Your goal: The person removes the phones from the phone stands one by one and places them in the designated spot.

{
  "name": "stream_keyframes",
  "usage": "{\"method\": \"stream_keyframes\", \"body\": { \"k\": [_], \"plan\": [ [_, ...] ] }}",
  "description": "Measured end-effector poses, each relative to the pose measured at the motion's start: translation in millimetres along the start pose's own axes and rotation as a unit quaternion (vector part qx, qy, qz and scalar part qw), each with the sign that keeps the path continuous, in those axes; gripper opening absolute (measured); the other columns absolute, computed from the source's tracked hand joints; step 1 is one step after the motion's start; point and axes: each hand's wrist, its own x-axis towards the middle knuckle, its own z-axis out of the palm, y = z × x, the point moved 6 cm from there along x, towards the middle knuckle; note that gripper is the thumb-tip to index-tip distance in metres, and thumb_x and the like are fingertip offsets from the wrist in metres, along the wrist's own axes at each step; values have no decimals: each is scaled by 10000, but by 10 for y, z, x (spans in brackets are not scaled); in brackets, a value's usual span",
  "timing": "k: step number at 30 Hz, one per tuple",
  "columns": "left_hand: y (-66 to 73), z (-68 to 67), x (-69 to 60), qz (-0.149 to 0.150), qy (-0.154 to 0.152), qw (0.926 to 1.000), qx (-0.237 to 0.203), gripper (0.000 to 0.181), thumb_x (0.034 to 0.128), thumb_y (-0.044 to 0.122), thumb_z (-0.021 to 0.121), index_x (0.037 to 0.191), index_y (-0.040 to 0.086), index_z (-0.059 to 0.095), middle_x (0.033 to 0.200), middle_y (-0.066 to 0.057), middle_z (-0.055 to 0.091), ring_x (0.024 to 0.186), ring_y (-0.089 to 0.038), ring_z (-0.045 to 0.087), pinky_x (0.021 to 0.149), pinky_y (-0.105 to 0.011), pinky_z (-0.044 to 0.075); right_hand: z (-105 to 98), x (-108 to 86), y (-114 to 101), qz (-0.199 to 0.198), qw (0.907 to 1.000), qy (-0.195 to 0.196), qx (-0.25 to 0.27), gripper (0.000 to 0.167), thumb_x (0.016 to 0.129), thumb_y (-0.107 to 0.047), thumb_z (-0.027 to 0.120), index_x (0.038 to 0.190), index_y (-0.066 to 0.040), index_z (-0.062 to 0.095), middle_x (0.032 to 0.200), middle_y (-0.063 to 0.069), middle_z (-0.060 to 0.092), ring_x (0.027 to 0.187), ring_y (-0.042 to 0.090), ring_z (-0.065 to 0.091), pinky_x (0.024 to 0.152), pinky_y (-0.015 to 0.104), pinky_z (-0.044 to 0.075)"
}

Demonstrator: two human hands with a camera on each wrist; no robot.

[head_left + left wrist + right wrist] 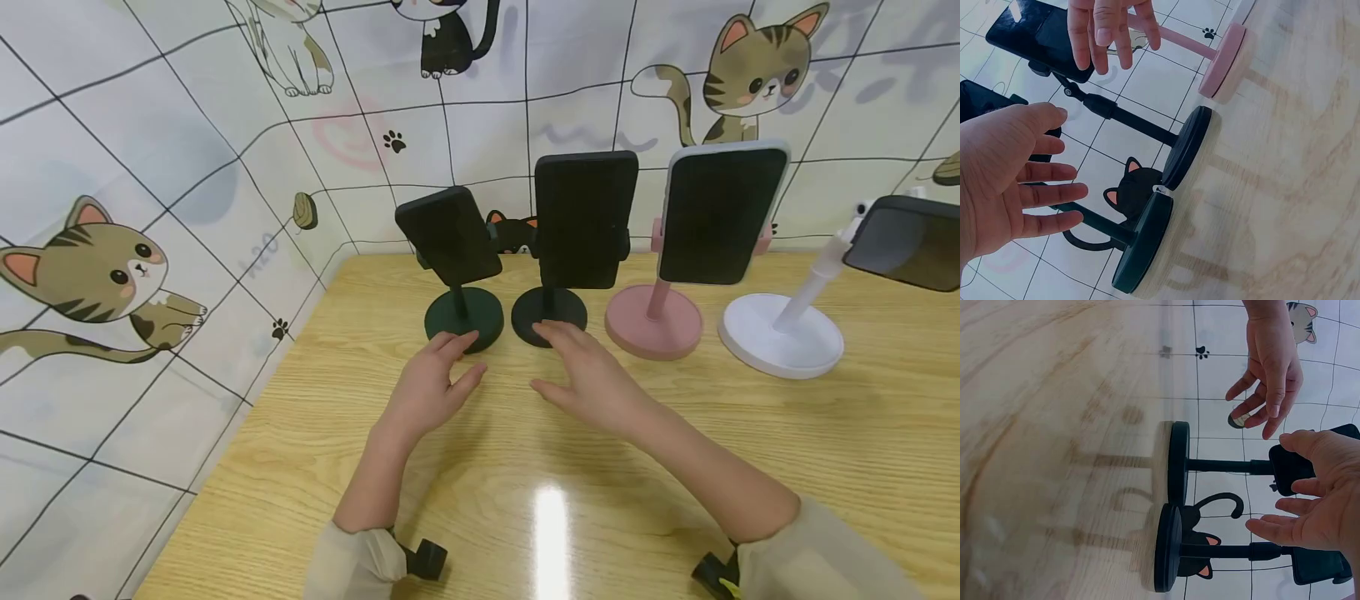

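Beige sleeves (817,554) closest, then the left hand (426,385), loose and empty, with the upright green phone stand (461,313) just ahead, and the right hand (596,382), also relaxed, nearest the upright black phone stand (548,308).

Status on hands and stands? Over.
Left hand empty, near green stand. Right hand empty, near black stand. Both stands upright, bearing phones. No obstruction visible.

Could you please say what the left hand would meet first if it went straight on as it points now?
The left hand would probably meet the dark green stand first, though the depth between them is hard to judge.
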Motion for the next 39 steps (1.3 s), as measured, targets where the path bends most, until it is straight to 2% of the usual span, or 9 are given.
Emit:
{"method": "stream_keyframes", "body": {
  "k": [7,15,19,24,30,35,39],
  "plan": [
    [-6,-90,29,-105,370,9992,-78,380,856,202,607,1182,9,574,1055,-104,576,904,-250,591,748,-332,486,4,98,-32,81,9996,-46,282,648,789,-184,693,1324,8,381,1341,208,388,1205,355,408,952,463,365],
    [-123,-141,56,-393,585,9974,-111,368,863,212,603,1162,0,585,1038,-124,578,882,-233,592,683,-319,488,13,249,-87,-12,9977,57,671,663,793,-132,686,1345,9,348,1364,189,366,1230,330,381,934,449,386],
    [-152,-166,61,-447,746,9959,-250,367,856,195,610,1153,-20,582,1010,-140,575,866,-248,590,685,-336,496,13,304,-111,-3,9966,16,823,693,799,-162,684,1359,15,316,1377,185,345,1251,322,354,956,455,363],
    [-160,-194,87,-599,1046,9913,-534,325,864,182,595,1109,-30,604,933,-132,585,818,-236,570,666,-324,500,-1,327,-97,158,9954,-119,937,743,806,-187,677,1388,-4,254,1405,191,298,1265,330,330,970,476,339],
    [-175,-270,113,-769,1446,9828,-849,289,864,160,588,1065,-45,623,962,-164,603,811,-250,592,660,-340,511,-14,386,-97,266,9933,-120,1114,765,811,-189,669,1403,-10,219,1416,201,272,1243,336,361,939,472,374],
    [-237,-337,120,-924,1565,9781,-1015,279,860,156,593,1063,-32,628,981,-155,607,831,-250,611,668,-345,520,-39,460,-111,414,9901,-100,1340,782,819,-197,661,1411,1,190,1451,191,191,1239,327,368,869,429,444],
    [-298,-367,124,-1083,1599,9750,-1096,282,866,161,588,1077,-22,624,1011,-142,609,854,-245,620,682,-342,521,-62,515,-103,557,9899,-131,1295,804,828,-239,650,1421,-4,161,1466,180,166,1290,321,298,956,456,364]
  ]
}}
